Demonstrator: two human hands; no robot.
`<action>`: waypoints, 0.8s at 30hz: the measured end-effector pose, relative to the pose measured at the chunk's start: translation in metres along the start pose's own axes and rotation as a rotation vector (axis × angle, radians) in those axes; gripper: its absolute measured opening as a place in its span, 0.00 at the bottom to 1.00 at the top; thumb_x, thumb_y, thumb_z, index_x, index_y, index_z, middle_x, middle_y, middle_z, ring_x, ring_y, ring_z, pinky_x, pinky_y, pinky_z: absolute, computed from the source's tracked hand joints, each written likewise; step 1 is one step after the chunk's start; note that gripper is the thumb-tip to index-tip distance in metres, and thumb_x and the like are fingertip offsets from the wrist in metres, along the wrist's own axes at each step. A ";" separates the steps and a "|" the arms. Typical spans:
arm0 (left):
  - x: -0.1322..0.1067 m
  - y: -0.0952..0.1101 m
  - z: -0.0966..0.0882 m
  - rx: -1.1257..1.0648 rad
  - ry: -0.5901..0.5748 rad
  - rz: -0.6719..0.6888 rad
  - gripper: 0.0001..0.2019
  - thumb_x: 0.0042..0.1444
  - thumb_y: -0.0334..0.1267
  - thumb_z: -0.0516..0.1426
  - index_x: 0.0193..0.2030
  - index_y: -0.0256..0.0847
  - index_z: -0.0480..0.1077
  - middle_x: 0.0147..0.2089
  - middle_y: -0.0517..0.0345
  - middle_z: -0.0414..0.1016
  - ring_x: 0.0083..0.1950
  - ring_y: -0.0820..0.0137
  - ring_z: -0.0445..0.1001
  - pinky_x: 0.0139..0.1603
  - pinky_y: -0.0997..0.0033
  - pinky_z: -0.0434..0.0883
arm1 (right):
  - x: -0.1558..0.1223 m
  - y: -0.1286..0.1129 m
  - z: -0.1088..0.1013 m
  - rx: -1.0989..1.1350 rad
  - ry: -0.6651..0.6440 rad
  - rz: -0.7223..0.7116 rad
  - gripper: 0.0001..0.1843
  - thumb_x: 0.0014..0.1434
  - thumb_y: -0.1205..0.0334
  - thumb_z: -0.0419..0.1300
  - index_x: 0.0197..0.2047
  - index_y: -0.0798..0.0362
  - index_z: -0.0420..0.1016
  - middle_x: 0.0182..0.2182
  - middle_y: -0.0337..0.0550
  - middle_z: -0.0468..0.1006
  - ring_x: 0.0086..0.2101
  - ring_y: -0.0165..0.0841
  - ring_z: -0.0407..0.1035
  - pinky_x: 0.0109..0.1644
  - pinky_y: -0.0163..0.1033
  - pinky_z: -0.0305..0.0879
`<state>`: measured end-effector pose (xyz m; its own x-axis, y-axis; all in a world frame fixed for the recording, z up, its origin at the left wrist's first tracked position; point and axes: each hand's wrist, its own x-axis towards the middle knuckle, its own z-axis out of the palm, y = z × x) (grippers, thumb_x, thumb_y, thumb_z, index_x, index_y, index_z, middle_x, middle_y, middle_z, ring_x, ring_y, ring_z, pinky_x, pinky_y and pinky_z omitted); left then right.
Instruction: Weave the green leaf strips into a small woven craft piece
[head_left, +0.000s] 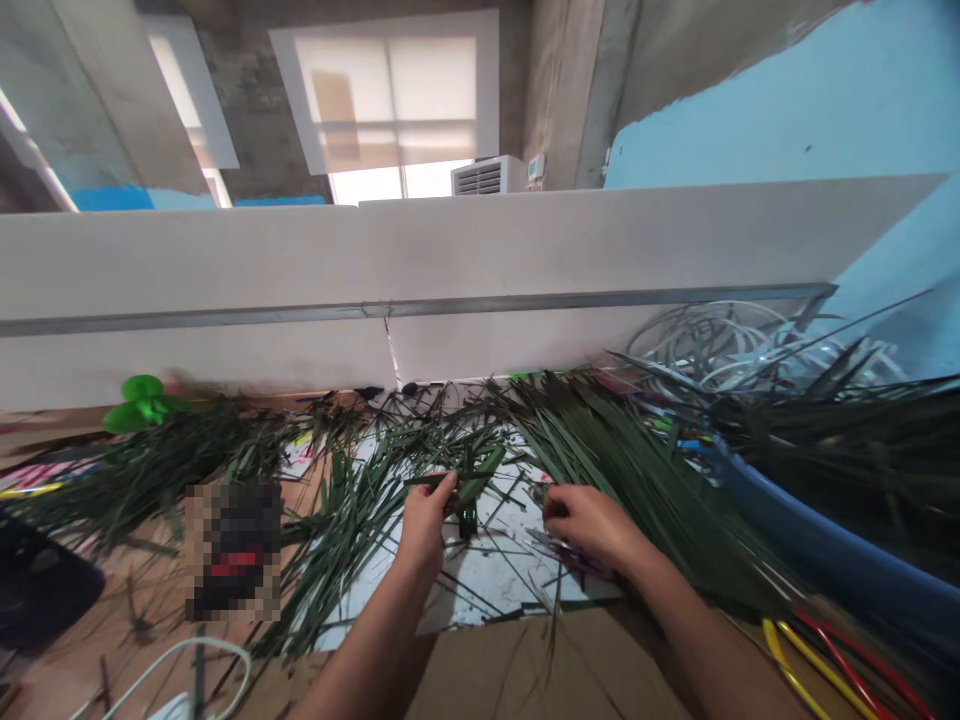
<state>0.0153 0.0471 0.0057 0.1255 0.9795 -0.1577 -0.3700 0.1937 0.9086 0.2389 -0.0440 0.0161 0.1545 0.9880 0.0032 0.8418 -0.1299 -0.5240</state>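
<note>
Left hand [426,520] pinches a green leaf strip [476,480] over a white sheet [487,570]. Right hand [592,527] is curled beside loose strands [637,480], grip unclear. Brown worktop [540,660] runs past the sheet's near edge; blue tub [810,530] hems in the right

Two hands are in view: one left hand [424,522] and one right hand [592,527]. The dark green leaf strips [622,480] are too many to count. There is one blue tub [810,540], one coil of pale cable [712,345], one white cable [180,665], one green plastic object [142,403], one pixelated object [232,550], one window [390,100] and one white air-conditioning unit [480,177].
</note>
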 end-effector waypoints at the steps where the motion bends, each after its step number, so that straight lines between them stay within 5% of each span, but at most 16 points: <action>1: 0.000 0.000 -0.001 -0.006 0.015 -0.002 0.25 0.28 0.51 0.73 0.29 0.34 0.77 0.26 0.55 0.78 0.26 0.73 0.68 0.30 0.74 0.64 | -0.007 -0.001 0.000 -0.099 -0.055 -0.022 0.09 0.46 0.69 0.62 0.33 0.51 0.79 0.34 0.42 0.81 0.36 0.38 0.73 0.33 0.36 0.52; 7: -0.005 0.005 0.006 -0.054 0.034 -0.020 0.24 0.26 0.49 0.74 0.28 0.34 0.77 0.27 0.54 0.78 0.25 0.74 0.68 0.29 0.74 0.64 | -0.023 -0.017 0.018 -0.376 -0.045 -0.038 0.18 0.47 0.78 0.57 0.41 0.54 0.75 0.39 0.49 0.81 0.38 0.40 0.75 0.33 0.38 0.47; 14: -0.010 0.004 0.022 -0.118 0.005 -0.004 0.25 0.28 0.47 0.74 0.33 0.34 0.78 0.27 0.56 0.77 0.25 0.75 0.67 0.28 0.75 0.63 | -0.009 -0.004 0.023 -0.224 0.007 0.007 0.14 0.48 0.75 0.55 0.37 0.53 0.75 0.38 0.48 0.79 0.39 0.40 0.73 0.35 0.38 0.51; 18: -0.007 -0.009 0.021 -0.133 -0.025 0.011 0.24 0.30 0.48 0.73 0.30 0.33 0.76 0.22 0.61 0.71 0.21 0.79 0.58 0.23 0.77 0.53 | -0.003 0.000 0.024 0.256 0.114 -0.050 0.05 0.50 0.66 0.53 0.30 0.51 0.69 0.32 0.43 0.76 0.35 0.37 0.69 0.37 0.38 0.57; 24: -0.008 -0.016 0.023 -0.127 0.004 0.003 0.24 0.30 0.49 0.73 0.31 0.34 0.76 0.21 0.64 0.67 0.20 0.80 0.55 0.22 0.77 0.50 | -0.006 -0.020 0.022 1.046 0.022 0.096 0.12 0.52 0.50 0.55 0.36 0.48 0.66 0.21 0.33 0.71 0.25 0.33 0.68 0.31 0.36 0.59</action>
<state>0.0419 0.0352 0.0011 0.1208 0.9803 -0.1565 -0.4836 0.1958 0.8531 0.2097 -0.0457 0.0074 0.2151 0.9742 -0.0677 -0.0393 -0.0606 -0.9974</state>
